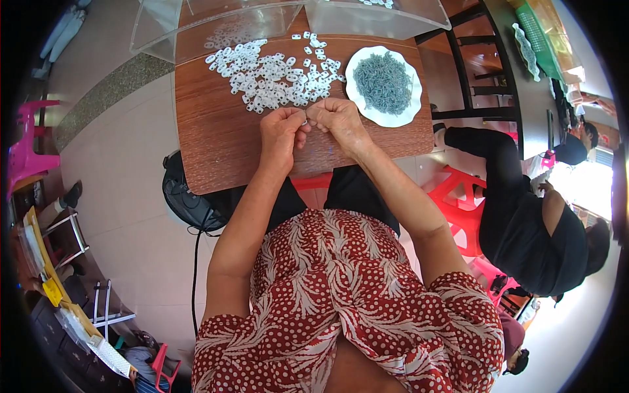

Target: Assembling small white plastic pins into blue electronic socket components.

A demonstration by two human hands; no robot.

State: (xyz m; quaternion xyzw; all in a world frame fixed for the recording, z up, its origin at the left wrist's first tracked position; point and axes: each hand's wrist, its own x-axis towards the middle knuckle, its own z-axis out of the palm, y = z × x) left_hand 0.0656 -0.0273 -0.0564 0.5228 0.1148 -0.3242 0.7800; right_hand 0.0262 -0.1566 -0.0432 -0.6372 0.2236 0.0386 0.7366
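Observation:
My left hand (283,134) and my right hand (341,124) meet fingertip to fingertip over the near part of a brown wooden table (223,147). Both are closed in a pinch. A small pale bit shows at the left fingertips, too small to name, and whatever the right fingers grip is hidden. Just beyond the hands lies a loose spread of small white plastic pieces with holes (272,78). To the right of them, a white scalloped plate (397,120) carries a heap of small grey screws (383,82).
Clear plastic bins (373,23) stand at the table's far edge. A black bag (180,190) with a cable is by the near left corner. Red stools (458,203) and a seated person in black (524,223) are on the right. A pink stool (29,141) stands far left.

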